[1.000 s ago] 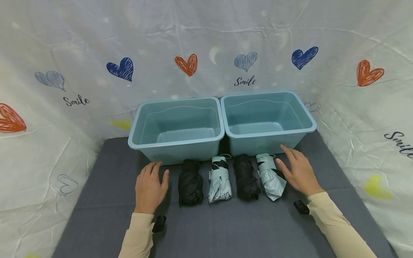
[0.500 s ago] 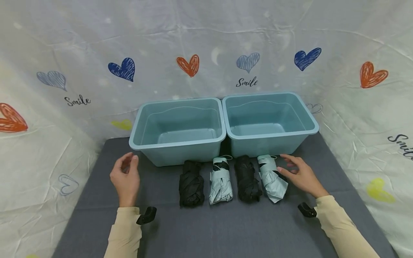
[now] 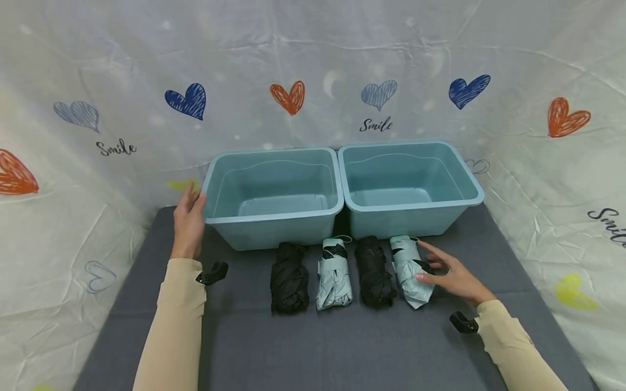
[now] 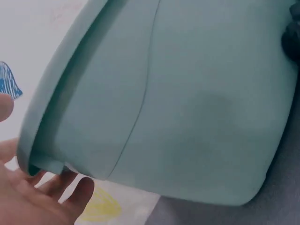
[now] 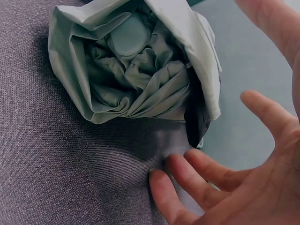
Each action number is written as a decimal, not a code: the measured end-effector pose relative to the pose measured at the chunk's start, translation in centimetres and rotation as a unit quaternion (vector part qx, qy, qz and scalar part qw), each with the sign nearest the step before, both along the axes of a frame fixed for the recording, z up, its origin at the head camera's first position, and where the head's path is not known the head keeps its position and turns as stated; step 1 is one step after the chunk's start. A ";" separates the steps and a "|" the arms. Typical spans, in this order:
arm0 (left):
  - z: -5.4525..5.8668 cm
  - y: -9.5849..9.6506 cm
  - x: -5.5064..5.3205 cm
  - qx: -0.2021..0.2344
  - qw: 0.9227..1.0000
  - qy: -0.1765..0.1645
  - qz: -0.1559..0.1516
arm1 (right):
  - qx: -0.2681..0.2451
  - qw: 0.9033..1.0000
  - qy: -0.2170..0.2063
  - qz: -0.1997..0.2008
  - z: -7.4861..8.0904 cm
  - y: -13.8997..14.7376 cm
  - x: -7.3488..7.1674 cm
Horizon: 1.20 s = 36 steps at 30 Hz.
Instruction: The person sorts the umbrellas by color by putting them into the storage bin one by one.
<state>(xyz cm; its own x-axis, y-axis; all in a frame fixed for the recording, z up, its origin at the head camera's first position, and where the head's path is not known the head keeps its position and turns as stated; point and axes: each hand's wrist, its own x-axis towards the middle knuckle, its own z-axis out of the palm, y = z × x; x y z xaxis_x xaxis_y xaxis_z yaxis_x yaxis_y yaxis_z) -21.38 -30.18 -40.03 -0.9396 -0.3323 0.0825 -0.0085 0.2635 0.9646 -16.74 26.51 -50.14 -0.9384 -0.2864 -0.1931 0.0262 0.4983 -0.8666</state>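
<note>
My left hand [image 3: 188, 222] is at the left end of the left light-blue bin [image 3: 274, 231], fingers extended beside its rim. In the left wrist view the fingers [image 4: 78, 194] lie close to the outer wall under the rim, with the thumb apart. My right hand [image 3: 455, 277] is spread next to the rightmost folded umbrella [image 3: 409, 271], pale blue with a dark strap. The right wrist view shows the umbrella's bunched cloth end [image 5: 140, 84] facing the parted fingers [image 5: 164, 190], with nothing between them.
Left of that umbrella lie a black folded umbrella [image 3: 374, 274], a pale blue one [image 3: 335, 277] and another black one [image 3: 289, 279]. A second light-blue bin [image 3: 396, 222] stands right of the first. Behind them hangs a printed white cloth [image 3: 235, 65]. The table cover [image 3: 313, 353] is dark grey.
My left hand has moved left from the bin's front and then forward to its left end. My right hand has shifted slightly, its thumb lower by the rightmost umbrella. Bins and umbrellas stay put.
</note>
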 end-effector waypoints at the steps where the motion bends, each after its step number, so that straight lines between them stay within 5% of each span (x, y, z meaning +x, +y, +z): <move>1: 0.0 -0.1 -0.4 0.005 1.000 -0.005 -0.005 | 0.001 1.000 0.000 0.002 0.0 0.0 0.0; 12: -0.9 -0.8 -2.3 0.041 0.998 -0.037 -0.018 | -0.021 0.997 0.014 0.071 -0.6 -1.0 -0.7; 23: -1.6 -0.8 -2.1 0.135 0.990 -0.046 -0.015 | 0.024 0.996 -0.001 0.088 -0.7 -2.4 -1.8; 36: -2.0 -0.6 -2.2 0.171 0.985 -0.031 -0.016 | 0.044 0.994 -0.001 0.099 -0.5 -3.4 -1.9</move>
